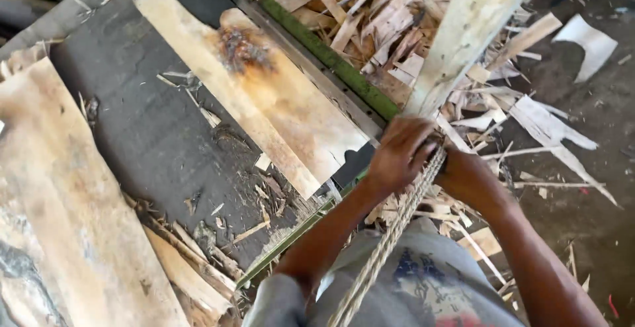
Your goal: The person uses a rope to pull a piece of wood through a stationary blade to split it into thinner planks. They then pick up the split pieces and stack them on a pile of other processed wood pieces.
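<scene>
My left hand (399,152) and my right hand (467,173) both grip the near end of a stack of thin pale wood veneer sheets (463,33). The stack is seen edge-on and runs from the top right down between my hands. Its layered edges (383,251) continue toward my body. The left hand wraps over the top of the stack and the right hand holds it from the right side.
A dark conveyor belt (152,135) lies at left with a pale veneer sheet (264,95) on it. A wide veneer board (59,201) covers the left side. A green metal frame rail (331,59) borders the belt. Scrap veneer strips (529,122) litter the ground at right.
</scene>
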